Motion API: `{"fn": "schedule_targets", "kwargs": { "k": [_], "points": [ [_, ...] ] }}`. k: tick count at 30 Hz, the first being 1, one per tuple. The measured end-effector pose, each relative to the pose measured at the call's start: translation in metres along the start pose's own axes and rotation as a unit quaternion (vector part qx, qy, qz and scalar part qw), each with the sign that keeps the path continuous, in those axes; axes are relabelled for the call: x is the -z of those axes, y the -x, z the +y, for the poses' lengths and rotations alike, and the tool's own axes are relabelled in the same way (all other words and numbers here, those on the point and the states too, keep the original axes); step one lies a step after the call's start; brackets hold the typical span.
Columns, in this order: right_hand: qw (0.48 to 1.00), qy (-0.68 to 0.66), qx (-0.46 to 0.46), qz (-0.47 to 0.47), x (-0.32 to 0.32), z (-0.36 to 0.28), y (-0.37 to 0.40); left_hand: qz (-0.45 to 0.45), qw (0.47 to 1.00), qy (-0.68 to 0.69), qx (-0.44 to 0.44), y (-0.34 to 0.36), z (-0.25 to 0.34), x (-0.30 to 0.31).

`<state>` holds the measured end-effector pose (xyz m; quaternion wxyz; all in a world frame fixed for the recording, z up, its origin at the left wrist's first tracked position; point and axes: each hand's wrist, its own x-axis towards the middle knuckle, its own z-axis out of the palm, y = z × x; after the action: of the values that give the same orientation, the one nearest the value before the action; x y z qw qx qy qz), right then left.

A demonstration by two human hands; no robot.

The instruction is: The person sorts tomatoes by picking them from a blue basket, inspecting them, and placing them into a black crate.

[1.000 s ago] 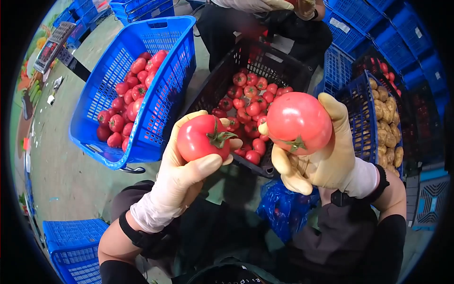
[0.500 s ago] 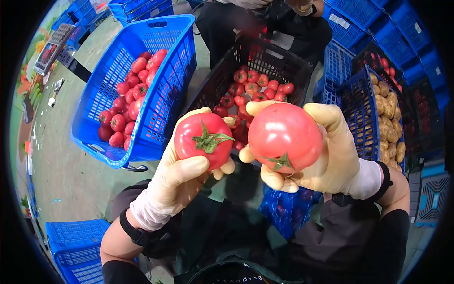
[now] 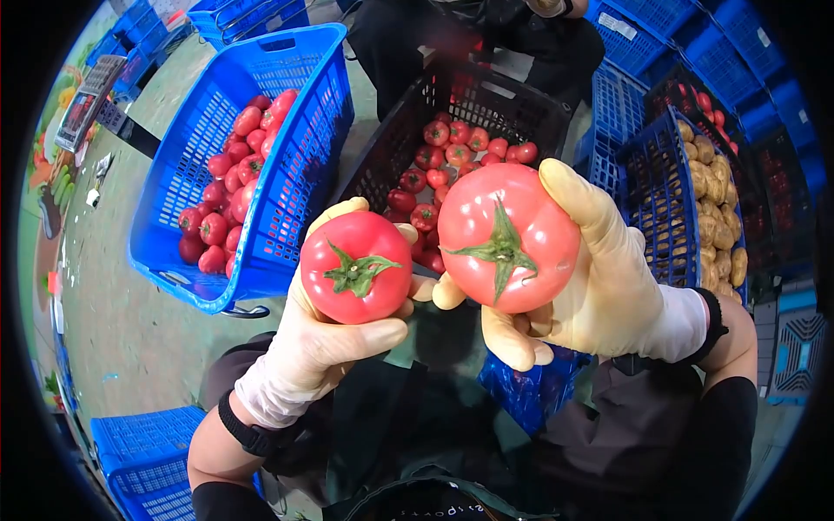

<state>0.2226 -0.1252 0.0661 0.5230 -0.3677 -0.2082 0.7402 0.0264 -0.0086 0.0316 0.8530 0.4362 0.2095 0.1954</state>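
Observation:
Two tomatoes are held up side by side, stem ends facing the camera. My left hand (image 3: 304, 334), in a pale glove, is closed around a red tomato (image 3: 347, 269) with a green calyx. In my right hand (image 3: 608, 269), also gloved, is a larger pinkish tomato (image 3: 530, 226), gripped at its right side and from below. The fingertips of both hands come close together between the tomatoes. Behind them stands a black crate (image 3: 504, 95) with many tomatoes in it. To the left, a blue basket (image 3: 300, 174) holds more tomatoes.
Potatoes fill a blue crate (image 3: 660, 200) on the right. A blue plastic bag (image 3: 530, 391) lies below my right hand. Another person (image 3: 556, 52) sits behind the black crate. A scale (image 3: 87, 104) stands at upper left, a blue crate (image 3: 148, 451) at lower left.
The larger tomato has been turned so that its calyx faces the camera, and it sits slightly higher and further left. The smaller tomato has shifted a little left and down.

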Motion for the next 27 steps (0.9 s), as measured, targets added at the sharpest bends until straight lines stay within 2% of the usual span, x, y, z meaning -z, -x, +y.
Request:
{"fn": "schedule_targets", "kwargs": {
  "k": [3,5,6,8,12,14,15,16,17,18,20,21,22,24,25,26,27],
  "points": [
    [0.998,0.045,0.035,-0.031,0.006,0.003,-0.001,0.003,1.0,0.016,0.023,0.002,0.001,0.0],
    [0.997,0.049,0.057,-0.001,0.003,0.006,-0.005,-0.013,0.999,0.031,-0.024,-0.001,-0.008,0.004],
    [0.995,0.054,0.075,0.031,0.003,0.005,-0.004,0.021,1.0,-0.005,-0.011,0.001,-0.003,-0.003],
    [0.995,0.021,0.072,0.059,0.016,0.007,0.005,0.032,0.999,-0.025,-0.028,-0.001,-0.009,0.002],
    [0.964,0.06,-0.017,0.26,0.053,0.004,0.054,0.001,1.0,0.005,-0.017,0.0,-0.016,0.013],
    [0.953,0.04,0.108,0.279,0.135,-0.006,0.085,0.01,1.0,0.006,-0.005,0.004,-0.016,0.012],
    [0.903,0.062,0.243,0.349,0.158,-0.034,0.109,0.009,1.0,0.008,-0.009,0.005,-0.017,0.009],
    [0.874,0.013,0.377,0.307,0.196,-0.075,0.138,0.021,1.0,-0.003,-0.016,0.005,-0.019,0.004],
    [0.808,0.045,0.442,0.386,0.226,-0.12,0.168,0.035,0.999,-0.017,-0.019,0.005,-0.02,-0.001],
    [0.762,0.162,0.312,0.544,0.125,-0.126,0.177,0.026,0.999,-0.037,-0.008,0.005,-0.019,-0.003],
    [0.715,-0.065,0.308,0.624,0.215,-0.177,0.21,0.011,0.994,-0.105,-0.014,0.005,-0.019,-0.012],
    [0.791,0.063,0.299,0.53,0.21,-0.16,0.202,0.008,0.993,-0.114,-0.015,0.003,-0.02,-0.009],
    [0.826,0.158,0.304,0.448,0.211,-0.141,0.184,0.011,0.993,-0.115,-0.016,0.001,-0.023,-0.01],
    [0.875,0.163,0.128,0.438,0.159,-0.109,0.13,-0.003,0.985,-0.161,-0.067,-0.001,-0.024,-0.012],
    [0.863,0.252,0.155,0.41,0.127,-0.081,0.108,-0.019,0.981,-0.165,-0.101,-0.003,-0.027,-0.013],
    [0.886,0.288,0.128,0.34,0.109,-0.062,0.089,-0.019,0.976,-0.175,-0.13,-0.001,-0.031,-0.014],
    [0.877,0.348,0.094,0.317,0.083,-0.047,0.073,-0.048,0.967,-0.188,-0.165,0.0,-0.03,-0.015]
  ]
}}
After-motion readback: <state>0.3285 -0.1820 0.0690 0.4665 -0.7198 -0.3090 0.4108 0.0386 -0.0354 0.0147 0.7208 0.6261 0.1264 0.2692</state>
